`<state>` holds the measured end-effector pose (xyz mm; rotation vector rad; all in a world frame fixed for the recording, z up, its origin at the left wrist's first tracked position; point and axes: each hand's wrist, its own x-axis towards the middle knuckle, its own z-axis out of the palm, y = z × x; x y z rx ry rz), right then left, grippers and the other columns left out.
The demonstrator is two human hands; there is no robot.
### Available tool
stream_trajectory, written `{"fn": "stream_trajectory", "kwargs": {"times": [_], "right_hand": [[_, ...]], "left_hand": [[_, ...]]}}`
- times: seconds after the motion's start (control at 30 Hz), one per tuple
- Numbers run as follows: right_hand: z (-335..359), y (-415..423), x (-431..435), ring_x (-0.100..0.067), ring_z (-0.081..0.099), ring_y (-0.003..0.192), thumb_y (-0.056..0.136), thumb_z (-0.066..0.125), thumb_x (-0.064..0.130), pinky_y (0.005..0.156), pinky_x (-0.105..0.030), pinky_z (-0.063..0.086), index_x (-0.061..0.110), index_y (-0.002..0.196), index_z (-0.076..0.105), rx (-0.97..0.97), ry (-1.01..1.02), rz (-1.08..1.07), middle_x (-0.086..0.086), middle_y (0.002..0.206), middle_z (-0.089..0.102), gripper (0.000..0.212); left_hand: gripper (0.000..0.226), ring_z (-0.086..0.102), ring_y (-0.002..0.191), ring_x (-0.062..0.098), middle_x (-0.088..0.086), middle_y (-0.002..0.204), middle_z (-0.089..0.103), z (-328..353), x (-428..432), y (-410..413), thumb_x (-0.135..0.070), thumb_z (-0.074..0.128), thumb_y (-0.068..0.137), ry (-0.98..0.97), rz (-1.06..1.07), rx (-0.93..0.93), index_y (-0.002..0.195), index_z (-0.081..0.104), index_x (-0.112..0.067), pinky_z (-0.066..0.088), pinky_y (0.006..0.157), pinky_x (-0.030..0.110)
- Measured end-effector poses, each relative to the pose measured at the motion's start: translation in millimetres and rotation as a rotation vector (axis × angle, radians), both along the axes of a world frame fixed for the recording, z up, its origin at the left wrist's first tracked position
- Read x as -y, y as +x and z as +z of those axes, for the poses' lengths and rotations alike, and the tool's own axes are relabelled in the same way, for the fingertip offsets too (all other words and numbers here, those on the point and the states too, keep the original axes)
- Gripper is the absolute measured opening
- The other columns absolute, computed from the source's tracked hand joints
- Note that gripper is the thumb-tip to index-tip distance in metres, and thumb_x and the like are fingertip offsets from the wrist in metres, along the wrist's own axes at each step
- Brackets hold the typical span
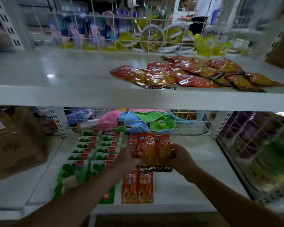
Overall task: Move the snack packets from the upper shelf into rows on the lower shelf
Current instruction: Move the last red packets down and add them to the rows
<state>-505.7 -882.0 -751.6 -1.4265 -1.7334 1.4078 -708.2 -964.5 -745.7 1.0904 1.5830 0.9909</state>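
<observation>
Two hands are working together at the middle of the head view, just below centre. The left hand (129, 157) and the right hand (179, 157) are each gripping a side of a small fan of glossy red-and-orange foil snack packets (152, 150), holding them upright above the white lower shelf (195, 182). Directly beneath, toward six o'clock, two narrow red packets of the same kind (137, 187) are lying flat side by side near the front edge, starting a row. At nine o'clock from the hands, two columns of green-and-white wrapped packs (95, 148) are already lined up, running back toward a white wire basket of coloured cloths (138, 120).

Up at one o'clock, a loose overlapping heap of crinkled red-and-gold snack packets (195, 74) is waiting on the white upper shelf (56, 95), so much of the job looks to be remaining.

These sachets are likely light, thin and floppy, with slick foil faces that will slide over one another when stacked. Pinching them by the stiffer sealed ends, where the dark printed band sits, should be steadying them better than squeezing the soft middle. Motion blur is softening the edges of the scene.
</observation>
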Motion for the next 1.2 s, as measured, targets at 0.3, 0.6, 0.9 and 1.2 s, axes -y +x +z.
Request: {"fn": "stream_trajectory", "kwargs": {"times": [0.3, 0.6, 0.9, 1.2], "right_hand": [[-79, -3, -96, -0.018, 0.076, 0.085, 0.058, 0.095, 0.016, 0.083, -0.046, 0.062, 0.015, 0.096, 0.077, 0.120, 0.063, -0.002, -0.002, 0.088, 0.079, 0.042], [-116, 27, -126, -0.011, 0.066, 0.079, 0.070, 0.085, -0.003, 0.058, -0.021, 0.053, 0.015, 0.107, 0.057, 0.099, -0.073, -0.186, -0.001, 0.090, 0.067, 0.050], [-140, 54, -123, -0.017, 0.070, 0.088, 0.074, 0.083, -0.004, 0.066, -0.026, 0.057, 0.012, 0.114, 0.058, 0.103, -0.113, -0.192, -0.006, 0.100, 0.070, 0.050], [-142, 66, -115, -0.012, 0.067, 0.089, 0.077, 0.082, 0.001, 0.072, -0.025, 0.057, 0.014, 0.117, 0.055, 0.130, -0.098, -0.173, -0.002, 0.101, 0.068, 0.050]], "left_hand": [[0.034, 0.072, 0.094, 0.011, -0.005, 0.099, 0.076, -82, -85, 1, -0.007, 0.080, 0.079, 0.110, 0.006, -0.128, 0.108, 0.070, -0.022, 0.060, 0.087, 0.035], [0.077, 0.068, 0.096, 0.013, 0.004, 0.116, 0.066, -131, -130, 16, 0.007, 0.073, 0.081, 0.115, -0.024, -0.150, 0.136, 0.049, -0.041, 0.062, 0.081, 0.033], [0.062, 0.048, 0.127, 0.021, 0.003, 0.138, 0.053, -152, -164, 56, -0.008, 0.065, 0.091, 0.047, -0.172, -0.701, 0.143, 0.048, -0.036, 0.042, 0.110, 0.033], [0.052, 0.034, 0.127, 0.025, 0.002, 0.135, 0.055, -163, -169, 69, -0.033, 0.050, 0.101, 0.102, -0.232, -1.218, 0.150, 0.032, -0.038, 0.028, 0.109, 0.040]]}}
